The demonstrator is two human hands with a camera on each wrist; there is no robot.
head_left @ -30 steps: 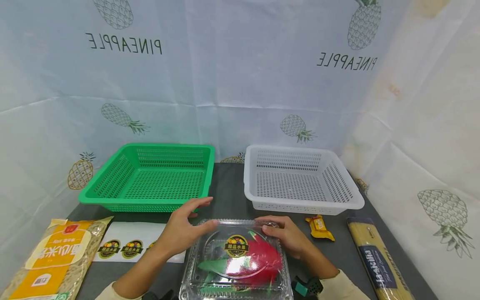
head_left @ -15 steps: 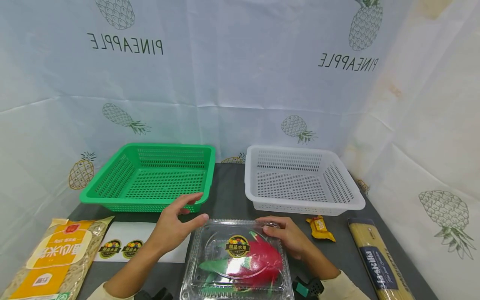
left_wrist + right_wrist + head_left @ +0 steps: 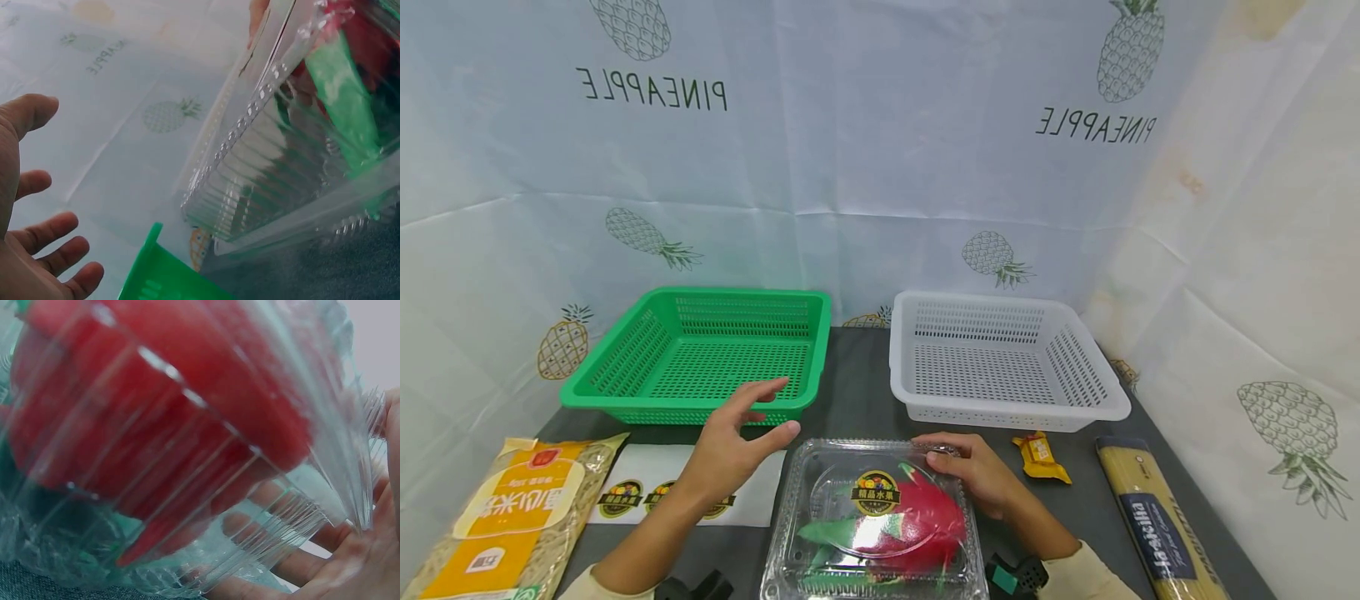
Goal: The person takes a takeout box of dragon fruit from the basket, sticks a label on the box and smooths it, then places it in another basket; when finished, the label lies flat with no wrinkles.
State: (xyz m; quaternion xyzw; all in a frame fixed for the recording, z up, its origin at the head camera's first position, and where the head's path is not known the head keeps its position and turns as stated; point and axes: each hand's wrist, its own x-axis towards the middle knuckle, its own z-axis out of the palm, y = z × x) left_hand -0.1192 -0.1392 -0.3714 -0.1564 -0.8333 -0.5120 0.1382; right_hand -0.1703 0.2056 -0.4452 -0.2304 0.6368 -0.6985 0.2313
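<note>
In the middle front of the head view lies a clear plastic clamshell box (image 3: 829, 492), lid down, with a round black-and-gold sticker (image 3: 876, 493) on top. A red dragon fruit (image 3: 928, 525) with green tips shows through it. My right hand (image 3: 981, 477) grips the box's far right corner, thumb on the lid; the right wrist view shows its fingers (image 3: 300, 565) behind the clear wall. Left of the box my left hand (image 3: 724, 461) hovers with fingers spread, holding nothing. Beneath it lies a white sheet (image 3: 758, 492) of matching stickers, partly covered by the arm.
A green basket (image 3: 692, 402) stands at the back left, a white basket (image 3: 1011, 410) at the back right. On the left lies a bag of grain (image 3: 512, 517). A small yellow packet (image 3: 1040, 457) and a pack of noodles (image 3: 1157, 517) lie on the right.
My left hand has drawn away from the box's far left edge, moving left over the sticker sheet. The right hand and the box stay in place.
</note>
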